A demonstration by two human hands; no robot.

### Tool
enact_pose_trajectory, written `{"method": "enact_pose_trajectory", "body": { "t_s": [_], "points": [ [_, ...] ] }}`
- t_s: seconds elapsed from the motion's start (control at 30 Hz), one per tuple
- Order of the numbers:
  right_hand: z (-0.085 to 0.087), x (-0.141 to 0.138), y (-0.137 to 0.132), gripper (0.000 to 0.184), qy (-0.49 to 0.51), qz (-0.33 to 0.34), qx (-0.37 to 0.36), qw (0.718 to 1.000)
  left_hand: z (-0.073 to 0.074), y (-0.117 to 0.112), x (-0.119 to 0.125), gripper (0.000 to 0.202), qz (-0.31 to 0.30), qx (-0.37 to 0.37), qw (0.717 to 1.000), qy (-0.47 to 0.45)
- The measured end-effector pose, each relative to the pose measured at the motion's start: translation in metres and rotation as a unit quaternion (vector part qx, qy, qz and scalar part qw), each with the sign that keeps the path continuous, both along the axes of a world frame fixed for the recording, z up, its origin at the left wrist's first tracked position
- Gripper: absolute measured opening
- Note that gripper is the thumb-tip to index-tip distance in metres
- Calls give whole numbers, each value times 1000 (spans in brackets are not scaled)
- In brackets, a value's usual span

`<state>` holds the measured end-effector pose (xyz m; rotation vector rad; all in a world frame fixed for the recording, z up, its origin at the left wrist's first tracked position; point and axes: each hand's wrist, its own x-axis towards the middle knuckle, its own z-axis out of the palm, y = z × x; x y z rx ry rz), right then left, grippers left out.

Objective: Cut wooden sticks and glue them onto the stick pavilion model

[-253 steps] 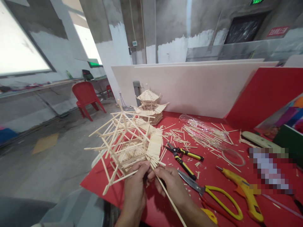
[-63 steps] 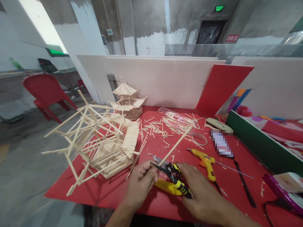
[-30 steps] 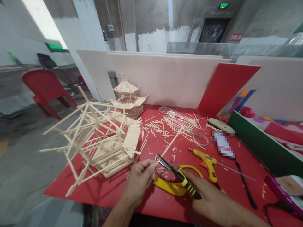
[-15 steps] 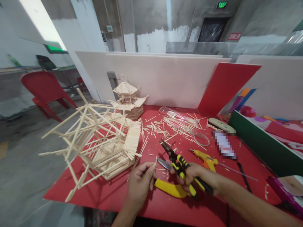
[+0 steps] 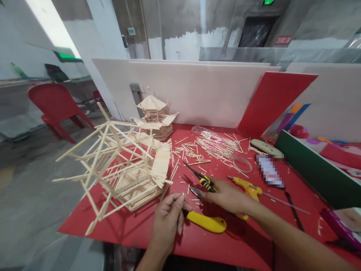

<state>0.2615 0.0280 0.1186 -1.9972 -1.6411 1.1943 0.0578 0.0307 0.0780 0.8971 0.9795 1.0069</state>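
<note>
My left hand (image 5: 167,214) is closed in a pinch on a thin wooden stick (image 5: 183,195), and only its short tip shows above the fingers. My right hand (image 5: 229,195), palm down, is wrapped over black-and-yellow pliers (image 5: 207,183) whose dark jaws point to the far left, low over the table. A silver metal tip (image 5: 196,192) juts out by the right fingers; the rest of that tool is hidden. Between the hands and nearer me lies a yellow utility knife (image 5: 207,222). Left of my left hand stands an open stick framework (image 5: 121,169) with a slatted roof part.
A finished-looking stick pagoda (image 5: 153,114) stands at the back. Loose sticks (image 5: 188,150) and a plastic bag of sticks (image 5: 217,143) lie beyond my hands on the red tabletop (image 5: 158,241). A yellow glue gun (image 5: 248,188) lies right, before a green board (image 5: 313,173).
My right hand has turned palm down, and the pliers have swung lower and flatter, their jaws now further left. Less of the stick shows above my left fingers.
</note>
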Motion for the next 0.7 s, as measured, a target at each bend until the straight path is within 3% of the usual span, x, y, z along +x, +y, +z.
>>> {"method": "enact_pose_trajectory", "body": {
  "t_s": [0.13,0.23,0.33,0.4,0.5,0.6,0.7],
  "points": [
    [-15,-10,35,55,-189,-32,82,978,3,-4,-1,36,18,-1,1000,-10],
    [-22,-23,62,58,-241,-14,123,963,2,-6,-6,38,24,-18,999,-24],
    [-16,-34,66,63,-261,17,178,949,1,-8,-13,40,27,-37,999,-28],
    [-9,-34,48,55,-271,31,210,939,1,-10,-17,40,29,-39,998,-32],
    [-8,-18,-1,36,-287,37,203,935,-1,-11,-21,37,28,-44,998,-33],
    [-26,9,-51,27,-321,19,103,941,-4,-10,-20,36,24,-60,997,-35],
    [-47,27,-80,41,-290,30,96,952,-7,-8,-16,37,30,-89,993,-74]
  ]
}}
